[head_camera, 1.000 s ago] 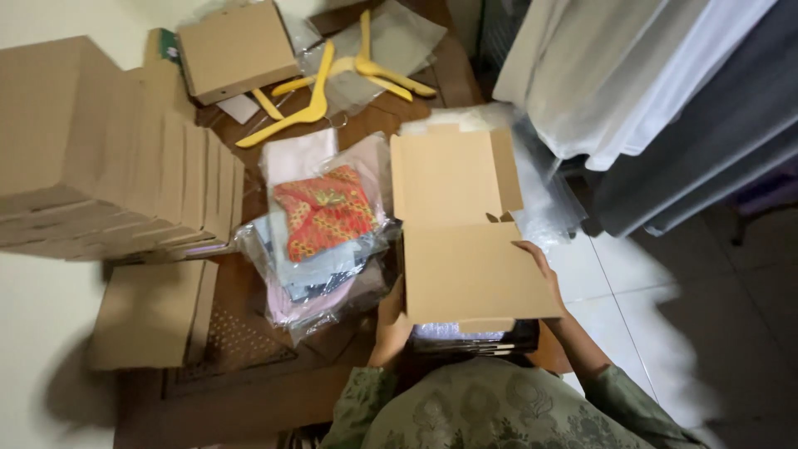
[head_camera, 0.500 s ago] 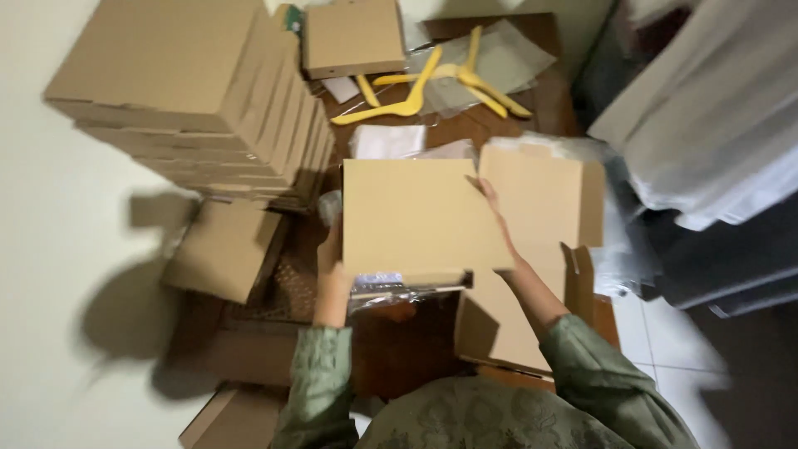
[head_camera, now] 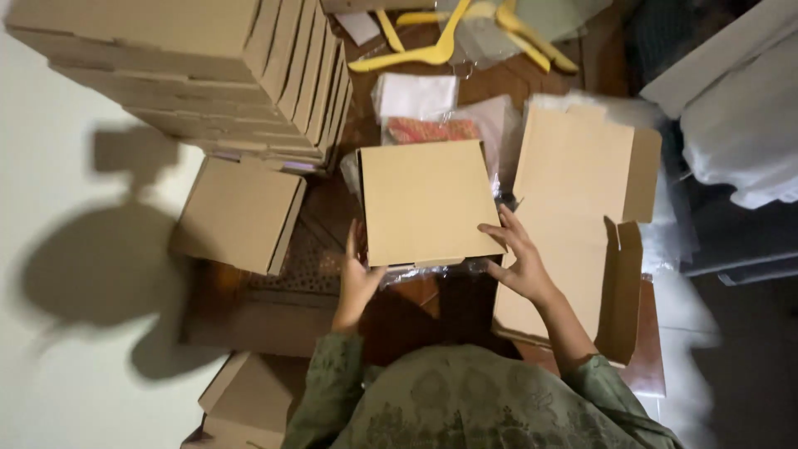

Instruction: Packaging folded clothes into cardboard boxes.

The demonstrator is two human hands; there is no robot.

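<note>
A closed flat brown cardboard box is held level in front of me, above the wooden table. My left hand grips its near left corner and my right hand holds its near right edge with fingers spread on the side. Clear plastic wrap pokes out under the box's near edge. Just right of it lies an opened, unfolded cardboard box. Beyond the held box lie clear bags with folded cloth, one orange-red patterned.
A tall stack of closed cardboard boxes stands at the far left, with single boxes below it and more near my left elbow. Yellow hangers lie at the far edge. White and grey cloth hangs at right.
The box's lid has been folded shut and I have carried it left. The view has swung left too, so the box stack now fills the upper left.
</note>
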